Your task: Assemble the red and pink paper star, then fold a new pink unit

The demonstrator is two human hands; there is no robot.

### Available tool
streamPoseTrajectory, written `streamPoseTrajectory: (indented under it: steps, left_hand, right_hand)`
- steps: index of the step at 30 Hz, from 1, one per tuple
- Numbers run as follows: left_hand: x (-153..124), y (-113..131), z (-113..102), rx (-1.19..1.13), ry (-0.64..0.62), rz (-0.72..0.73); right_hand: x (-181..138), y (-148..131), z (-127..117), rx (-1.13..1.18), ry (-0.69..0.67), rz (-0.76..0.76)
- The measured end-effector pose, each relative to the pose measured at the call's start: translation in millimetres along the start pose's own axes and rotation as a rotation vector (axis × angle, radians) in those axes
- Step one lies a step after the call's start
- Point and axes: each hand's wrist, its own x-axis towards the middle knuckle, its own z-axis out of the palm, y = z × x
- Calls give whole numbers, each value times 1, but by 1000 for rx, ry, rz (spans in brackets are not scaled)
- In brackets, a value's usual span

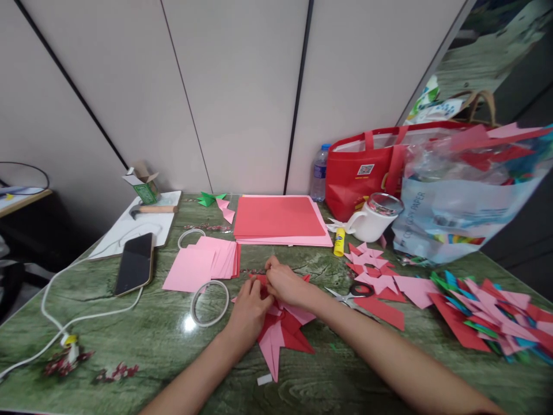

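Observation:
A pink and red folded paper star lies on the table in front of me, its pointed tips spread outward. My left hand is closed on its left far side, fingers curled at the paper. Across from it, my right hand pinches the far edge, with thumb and fingers close together. The two hands nearly touch, and they cover much of the star's upper part. A small white strip rests by the lowest pink tip. Just left of my left hand is a white tape ring.
Pink paper squares, a phone and a hammer are left. Red sheets lie behind my hands. Scissors, a glue stick, a mug, folded scraps and bags stand right.

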Motion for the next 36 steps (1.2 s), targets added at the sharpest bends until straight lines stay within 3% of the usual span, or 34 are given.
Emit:
streamPoseTrajectory:
  steps: [20, 28, 36]
  left_hand:
    - [0, 1, -1, -5, -1, 3]
    - [0, 0, -1, -34, 0, -2]
    - [-1, -2, 3, -39, -13, -16]
  right_hand:
    - [-5, 12, 5, 171, 94, 33]
    - [2, 21, 13, 309, 245, 32]
    - [0, 32, 12, 496, 496, 160]
